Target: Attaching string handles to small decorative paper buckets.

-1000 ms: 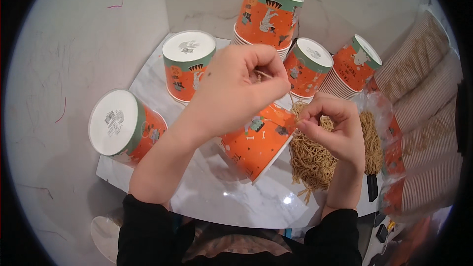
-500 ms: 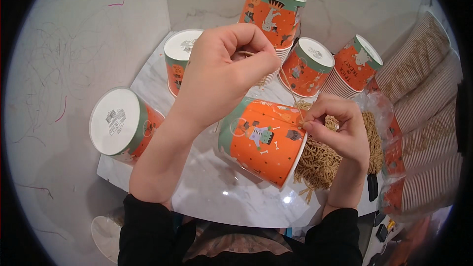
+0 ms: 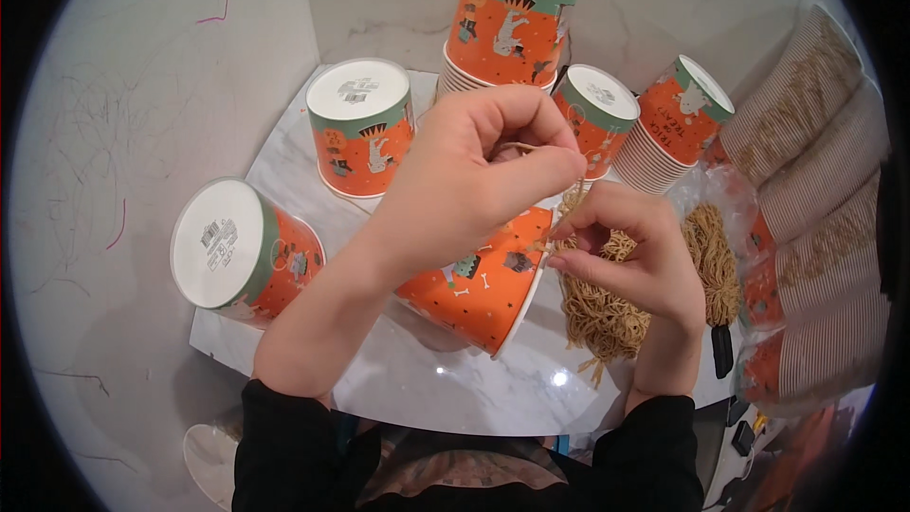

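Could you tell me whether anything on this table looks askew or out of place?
Yes: one orange paper cup lies tipped on its side under the left hand, while the other cups stand upside down. Twine bundles spill loosely from their clear bag.

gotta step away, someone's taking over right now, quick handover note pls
Left hand: pinching a thin tan string above the tilted orange paper cup.
Right hand: fingertips at the cup's rim, over the bundle of tan strings lying on the marble table.
Done: hard to tell; whether any string is fixed to the cup cannot be seen.
Left: upside-down cups and stacks stand behind, with no string visible on them.
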Demonstrator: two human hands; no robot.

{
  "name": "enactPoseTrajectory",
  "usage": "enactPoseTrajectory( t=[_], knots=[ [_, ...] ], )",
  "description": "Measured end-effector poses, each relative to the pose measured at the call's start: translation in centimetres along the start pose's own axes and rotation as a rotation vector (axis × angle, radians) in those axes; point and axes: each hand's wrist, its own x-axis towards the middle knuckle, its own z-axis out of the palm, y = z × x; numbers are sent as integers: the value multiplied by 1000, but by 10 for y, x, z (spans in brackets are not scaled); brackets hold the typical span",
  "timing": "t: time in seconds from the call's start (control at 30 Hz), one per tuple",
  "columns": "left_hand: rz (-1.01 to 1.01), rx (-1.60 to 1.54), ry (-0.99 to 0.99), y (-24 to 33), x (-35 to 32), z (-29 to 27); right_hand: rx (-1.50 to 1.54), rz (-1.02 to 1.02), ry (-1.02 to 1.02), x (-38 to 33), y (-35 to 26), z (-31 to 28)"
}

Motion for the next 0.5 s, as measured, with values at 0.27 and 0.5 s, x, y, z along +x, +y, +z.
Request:
enactPoseTrajectory(
  t=[0.27, 0.5],
  knots=[
    [-119, -139, -80, -4, -1, 4, -169, -130, 88, 3, 4, 18],
    [-74, -112, -52, -5, -1, 6, -235, -175, 120, 1, -4, 24]
  ],
)
